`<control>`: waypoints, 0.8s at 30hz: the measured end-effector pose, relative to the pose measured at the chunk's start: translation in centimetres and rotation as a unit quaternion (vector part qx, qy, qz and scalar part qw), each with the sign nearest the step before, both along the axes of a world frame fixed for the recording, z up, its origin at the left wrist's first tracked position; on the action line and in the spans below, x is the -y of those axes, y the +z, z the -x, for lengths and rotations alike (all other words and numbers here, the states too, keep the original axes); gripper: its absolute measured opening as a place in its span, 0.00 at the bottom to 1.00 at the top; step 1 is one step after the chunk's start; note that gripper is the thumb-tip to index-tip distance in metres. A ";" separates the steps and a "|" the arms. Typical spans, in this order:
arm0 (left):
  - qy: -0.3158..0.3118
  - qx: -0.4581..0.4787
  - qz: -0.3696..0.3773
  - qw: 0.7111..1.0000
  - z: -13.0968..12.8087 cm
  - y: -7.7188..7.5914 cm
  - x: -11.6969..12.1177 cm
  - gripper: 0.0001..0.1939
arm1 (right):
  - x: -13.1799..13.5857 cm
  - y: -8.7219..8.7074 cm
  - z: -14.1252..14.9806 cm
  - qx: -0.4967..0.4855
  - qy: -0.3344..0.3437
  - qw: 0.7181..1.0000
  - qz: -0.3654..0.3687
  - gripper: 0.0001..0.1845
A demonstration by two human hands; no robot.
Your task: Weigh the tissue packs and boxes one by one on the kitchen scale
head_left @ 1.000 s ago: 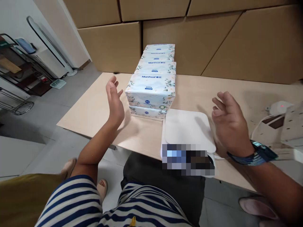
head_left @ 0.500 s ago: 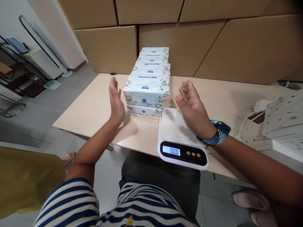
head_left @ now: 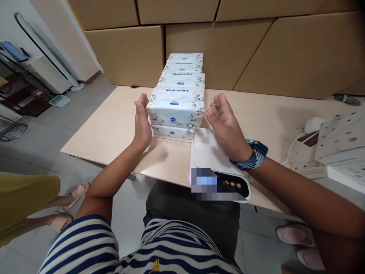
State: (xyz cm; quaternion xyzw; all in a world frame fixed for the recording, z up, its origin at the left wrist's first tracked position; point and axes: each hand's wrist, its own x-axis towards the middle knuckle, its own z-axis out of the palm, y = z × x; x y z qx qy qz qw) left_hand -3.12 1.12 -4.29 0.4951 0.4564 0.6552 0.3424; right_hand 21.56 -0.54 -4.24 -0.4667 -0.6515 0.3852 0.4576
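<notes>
Several light-blue floral tissue packs [head_left: 176, 102] stand in a row, the front ones stacked, running back toward the cartons. At the left side of the front pack is my left hand [head_left: 142, 123], upright with fingers extended; whether its fingertips touch the pack I cannot tell. My right hand [head_left: 228, 127] is raised just right of the same pack, palm facing it, with a gap between. Both hands hold nothing. Beneath my right hand sits a white digital scale [head_left: 203, 148], its lit display blurred out. A blue woven band and watch [head_left: 251, 156] circle my right wrist.
Large cardboard cartons [head_left: 125, 57] are stacked behind the wooden table [head_left: 94, 125]. On the right are a white charger with cable [head_left: 313, 125] and a spotted box [head_left: 342, 140]. Another person's sandalled foot [head_left: 75, 196] is on the floor at left, near a black rack [head_left: 31, 91].
My hands have come closer to the sides of the front tissue pack, the right one moving left. The person at left has shifted, showing both feet. The tissue packs stay in place.
</notes>
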 end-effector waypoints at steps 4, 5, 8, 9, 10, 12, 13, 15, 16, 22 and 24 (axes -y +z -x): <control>-0.004 -0.001 0.000 1.000 0.2 -0.1 0.1 0.47 | 0.2 0.2 0.3 -0.021 -0.001 1.000 0.021 0.75; -0.004 -0.002 0.000 1.000 0.2 -0.2 0.1 0.47 | 0.2 0.2 0.3 -0.022 -0.002 0.999 0.023 0.75; -0.008 -0.005 0.002 1.000 0.2 -0.1 0.2 0.46 | 0.2 0.0 0.3 -0.018 -0.009 1.000 0.023 0.70; -0.009 -0.004 0.004 1.000 0.2 -0.1 0.3 0.44 | 0.2 -0.1 0.3 -0.015 -0.010 1.000 0.022 0.68; -0.008 -0.004 0.005 1.000 0.1 0.0 0.3 0.43 | 0.2 -0.1 0.3 -0.013 -0.011 1.000 0.022 0.68; 0.000 -0.001 0.009 1.000 -0.1 0.2 0.4 0.40 | 0.2 -0.1 0.3 -0.014 -0.012 1.000 0.022 0.69; 0.006 0.000 0.010 1.000 -0.2 0.3 0.5 0.39 | 0.2 -0.1 0.3 -0.017 -0.012 1.000 0.020 0.70; 0.016 -0.002 0.012 1.000 -0.3 0.4 0.5 0.38 | -0.1 -0.4 0.5 -0.021 -0.012 1.000 0.011 0.70; 0.018 -0.003 0.012 1.000 -0.4 0.4 0.5 0.38 | -0.2 -0.6 0.6 -0.024 -0.014 1.000 0.004 0.69; 0.024 -0.029 0.004 0.999 -0.1 0.4 -0.2 0.43 | -0.7 -1.5 1.8 -0.036 -0.044 0.998 -0.018 0.68; 0.047 -0.044 -0.024 0.998 -0.2 0.8 0.0 0.43 | 0.1 -0.8 1.6 -0.020 -0.043 0.999 -0.022 0.70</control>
